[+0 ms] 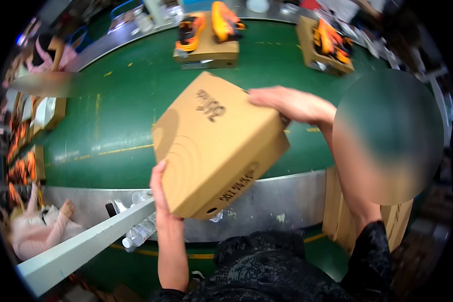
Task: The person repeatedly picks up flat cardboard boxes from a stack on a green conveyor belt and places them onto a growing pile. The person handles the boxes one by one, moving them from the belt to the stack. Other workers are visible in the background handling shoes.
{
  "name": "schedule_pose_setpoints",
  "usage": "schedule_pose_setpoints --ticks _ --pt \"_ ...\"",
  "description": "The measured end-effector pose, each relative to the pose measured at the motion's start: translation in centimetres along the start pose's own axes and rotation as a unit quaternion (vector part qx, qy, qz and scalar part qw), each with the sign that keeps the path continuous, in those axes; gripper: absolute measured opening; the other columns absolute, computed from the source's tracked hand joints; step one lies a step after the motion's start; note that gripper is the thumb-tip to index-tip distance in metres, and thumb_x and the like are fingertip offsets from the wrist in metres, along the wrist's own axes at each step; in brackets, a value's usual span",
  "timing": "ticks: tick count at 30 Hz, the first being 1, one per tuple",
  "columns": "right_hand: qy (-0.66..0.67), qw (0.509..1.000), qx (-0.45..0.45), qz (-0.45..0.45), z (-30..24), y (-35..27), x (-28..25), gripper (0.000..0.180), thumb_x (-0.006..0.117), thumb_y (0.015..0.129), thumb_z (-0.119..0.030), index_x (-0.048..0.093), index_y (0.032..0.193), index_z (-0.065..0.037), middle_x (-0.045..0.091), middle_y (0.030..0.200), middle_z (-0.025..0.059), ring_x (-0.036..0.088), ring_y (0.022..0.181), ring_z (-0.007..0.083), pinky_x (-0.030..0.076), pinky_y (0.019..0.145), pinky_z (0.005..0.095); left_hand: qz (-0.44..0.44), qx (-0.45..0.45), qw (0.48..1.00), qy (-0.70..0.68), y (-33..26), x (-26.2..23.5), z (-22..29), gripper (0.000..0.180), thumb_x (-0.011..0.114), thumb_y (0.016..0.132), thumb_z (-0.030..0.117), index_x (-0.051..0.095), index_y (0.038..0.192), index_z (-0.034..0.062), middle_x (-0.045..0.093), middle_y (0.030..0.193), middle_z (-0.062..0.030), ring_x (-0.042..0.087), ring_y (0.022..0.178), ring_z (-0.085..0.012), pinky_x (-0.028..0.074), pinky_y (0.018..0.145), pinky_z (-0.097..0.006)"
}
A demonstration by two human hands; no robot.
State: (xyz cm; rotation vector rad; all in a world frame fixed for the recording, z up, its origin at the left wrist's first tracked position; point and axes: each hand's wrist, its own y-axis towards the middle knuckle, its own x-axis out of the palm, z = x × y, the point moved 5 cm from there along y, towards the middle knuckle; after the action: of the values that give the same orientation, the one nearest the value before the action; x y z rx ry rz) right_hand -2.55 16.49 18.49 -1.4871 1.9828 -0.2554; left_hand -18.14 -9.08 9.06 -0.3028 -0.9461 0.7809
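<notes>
1. A closed tan cardboard shoe box (216, 143) fills the centre of the frame, tilted so that one long edge dips toward the lower right; it is held in the air above the near edge of a green conveyor belt (121, 116).
2. The left hand (162, 194) grips the box at its lower left corner, thumb up along the side face and the fingers hidden beneath the box.
3. The right hand (289, 104) lies closed over the box's upper right edge, fingers spread flat along the lid and wrapped over the corner (the fingertips reach toward the middle of the lid).
4. At the top centre of the frame, an open box (209, 50) rests on the belt with two orange shoes (206, 25) standing on it.
5. At the upper right, a second open box (324, 48) on the belt carries another orange pair.
6. A white bar (85, 239) runs across the lower left, and clear plastic bottles (138, 231) lie just behind it, below the left hand.
7. Flat cardboard (397, 221) leans at the lower right, beside the person's right forearm.
8. At the left edge, another person in pink (35, 229) sits near more orange shoes.
</notes>
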Motion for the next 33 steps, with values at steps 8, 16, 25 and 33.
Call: schedule_pose_setpoints --ticks 8,16,25,33 --pt "-0.044 0.998 -0.049 -0.024 0.1 -4.2 -1.0 0.056 0.06 0.089 -0.04 0.057 0.136 -0.009 0.065 0.109 0.0113 0.063 0.09 0.0152 0.055 0.071 0.0337 -0.044 0.108 0.993 0.01 -9.0 1.6 -3.9 0.059 0.054 0.09 0.04 0.046 0.135 0.0015 0.056 0.128 -0.0169 0.059 0.112 -0.0307 0.052 0.092 -0.045" --pt "-0.274 0.909 0.034 0.311 14.0 -5.8 9.5 0.049 0.059 0.09 -0.042 0.063 0.1 0.006 0.064 0.101 0.026 0.059 0.106 0.0417 0.04 0.1 0.0515 -0.044 0.116 0.981 0.146 -12.7 -1.1 -26.9 0.072 0.061 0.095 0.019 0.02 0.151 -0.0009 0.05 0.14 -0.0132 0.049 0.127 -0.0239 0.043 0.104 -0.036" --pt "-0.144 0.913 -0.151 0.352 19.7 -0.5 8.6 0.03 0.058 0.09 -0.022 0.066 0.104 0.003 0.061 0.12 0.0252 0.051 0.121 0.0422 0.033 0.11 0.0511 -0.376 0.092 0.809 0.443 -16.2 6.4 -30.6 0.028 0.071 0.086 0.026 0.07 0.103 0.0038 0.071 0.093 -0.0125 0.068 0.086 -0.0197 0.054 0.076 -0.036" --pt "-0.282 0.829 -0.225 0.428 18.8 -7.4 15.7 0.03 0.062 0.082 -0.004 0.061 0.112 0.001 0.048 0.137 0.0257 0.046 0.125 0.0463 0.036 0.109 0.0509 -0.079 0.412 0.506 0.753 1.8 5.1 -14.1 0.083 0.067 0.085 0.044 0.034 0.148 0.0014 0.038 0.149 -0.0241 0.035 0.139 -0.0411 0.029 0.115 -0.046"
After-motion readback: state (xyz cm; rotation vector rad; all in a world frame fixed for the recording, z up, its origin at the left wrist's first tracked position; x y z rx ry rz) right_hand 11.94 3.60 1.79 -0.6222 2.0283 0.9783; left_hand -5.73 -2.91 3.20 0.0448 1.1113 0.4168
